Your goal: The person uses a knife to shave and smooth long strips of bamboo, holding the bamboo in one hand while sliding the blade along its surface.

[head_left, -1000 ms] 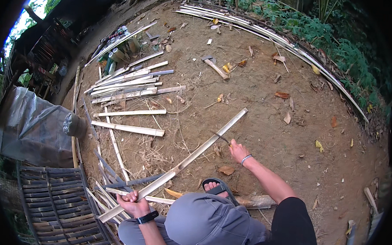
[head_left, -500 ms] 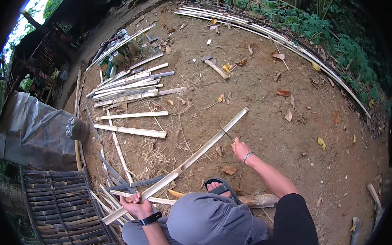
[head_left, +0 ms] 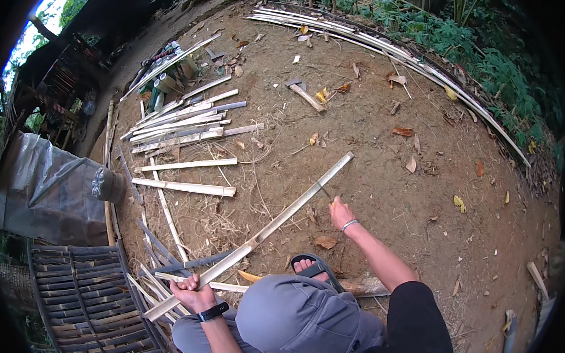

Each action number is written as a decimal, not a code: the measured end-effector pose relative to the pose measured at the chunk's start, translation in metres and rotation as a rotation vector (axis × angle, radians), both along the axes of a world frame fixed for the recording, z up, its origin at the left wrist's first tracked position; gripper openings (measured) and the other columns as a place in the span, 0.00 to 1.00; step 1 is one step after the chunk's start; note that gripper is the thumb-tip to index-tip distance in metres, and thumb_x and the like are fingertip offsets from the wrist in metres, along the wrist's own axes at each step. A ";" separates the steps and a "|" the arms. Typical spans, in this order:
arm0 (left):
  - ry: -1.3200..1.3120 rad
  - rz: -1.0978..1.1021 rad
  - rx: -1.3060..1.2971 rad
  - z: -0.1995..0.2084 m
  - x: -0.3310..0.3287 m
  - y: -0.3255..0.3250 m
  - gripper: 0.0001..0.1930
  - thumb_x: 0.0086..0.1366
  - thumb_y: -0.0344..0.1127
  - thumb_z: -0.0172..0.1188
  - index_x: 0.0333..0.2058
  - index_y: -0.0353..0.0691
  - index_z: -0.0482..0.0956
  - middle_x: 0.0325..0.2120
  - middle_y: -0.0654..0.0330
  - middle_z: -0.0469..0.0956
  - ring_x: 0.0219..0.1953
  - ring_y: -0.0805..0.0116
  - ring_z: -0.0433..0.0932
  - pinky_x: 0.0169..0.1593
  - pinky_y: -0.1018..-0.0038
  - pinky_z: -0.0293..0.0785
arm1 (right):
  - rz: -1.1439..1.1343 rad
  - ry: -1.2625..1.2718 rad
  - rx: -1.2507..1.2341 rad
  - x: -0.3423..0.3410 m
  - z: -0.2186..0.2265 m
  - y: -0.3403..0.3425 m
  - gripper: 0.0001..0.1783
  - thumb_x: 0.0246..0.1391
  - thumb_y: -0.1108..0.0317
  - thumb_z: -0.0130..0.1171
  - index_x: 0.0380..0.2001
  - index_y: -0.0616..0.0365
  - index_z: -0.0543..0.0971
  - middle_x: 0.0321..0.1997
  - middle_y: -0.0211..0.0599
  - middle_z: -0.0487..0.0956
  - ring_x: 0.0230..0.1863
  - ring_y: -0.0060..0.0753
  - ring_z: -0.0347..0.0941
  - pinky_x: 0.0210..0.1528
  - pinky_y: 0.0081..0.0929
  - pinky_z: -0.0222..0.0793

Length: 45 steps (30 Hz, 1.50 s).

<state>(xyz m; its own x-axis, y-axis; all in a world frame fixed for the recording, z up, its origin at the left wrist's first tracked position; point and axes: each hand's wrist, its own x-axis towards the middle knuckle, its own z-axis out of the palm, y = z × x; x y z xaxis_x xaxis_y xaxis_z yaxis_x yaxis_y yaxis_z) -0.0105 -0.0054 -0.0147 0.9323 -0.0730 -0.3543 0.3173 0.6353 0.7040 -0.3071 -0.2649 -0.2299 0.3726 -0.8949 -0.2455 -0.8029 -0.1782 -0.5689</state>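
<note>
The slat (head_left: 261, 232) was pale tan, lying on brown dirt (head_left: 384, 162); beside it were grey trousers (head_left: 301, 316), a black watch (head_left: 213, 311).

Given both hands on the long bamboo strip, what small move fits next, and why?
Probably draw the knife a little further along the bamboo strip: the right hand has the blade at its edge past mid-length, while the left hand grips the near end, steadying it.

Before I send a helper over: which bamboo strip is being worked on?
On the bare dirt yard, find the long pale bamboo strip running diagonally. Unlike the loose slats, the left hand grips its near end.
</note>
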 end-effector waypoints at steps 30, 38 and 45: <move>0.003 0.025 0.011 0.004 -0.003 -0.008 0.23 0.66 0.43 0.43 0.11 0.49 0.56 0.05 0.68 0.52 0.09 0.76 0.51 0.18 0.79 0.52 | -0.084 -0.017 0.000 -0.011 -0.026 -0.040 0.16 0.59 0.59 0.46 0.39 0.61 0.64 0.29 0.62 0.77 0.34 0.65 0.74 0.36 0.56 0.70; -0.056 -0.004 0.031 0.005 -0.002 -0.005 0.22 0.66 0.41 0.44 0.11 0.49 0.55 0.05 0.69 0.53 0.09 0.76 0.51 0.18 0.79 0.53 | -0.082 0.002 -0.041 -0.016 -0.023 -0.046 0.15 0.58 0.59 0.47 0.38 0.61 0.64 0.30 0.64 0.76 0.35 0.66 0.74 0.36 0.55 0.70; 0.037 -0.016 -0.009 0.011 -0.006 -0.006 0.22 0.66 0.43 0.43 0.13 0.48 0.56 0.05 0.68 0.51 0.09 0.74 0.50 0.19 0.76 0.54 | -0.087 0.078 -0.033 -0.035 -0.026 -0.053 0.17 0.58 0.59 0.47 0.37 0.63 0.64 0.29 0.61 0.77 0.34 0.64 0.74 0.35 0.54 0.71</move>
<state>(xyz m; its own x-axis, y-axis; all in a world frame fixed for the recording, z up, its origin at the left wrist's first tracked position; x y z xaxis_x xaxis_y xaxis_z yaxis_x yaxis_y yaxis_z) -0.0168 -0.0119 -0.0041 0.9173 -0.0915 -0.3875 0.3531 0.6364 0.6858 -0.3416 -0.3176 -0.2564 0.2744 -0.9310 -0.2408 -0.8576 -0.1236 -0.4993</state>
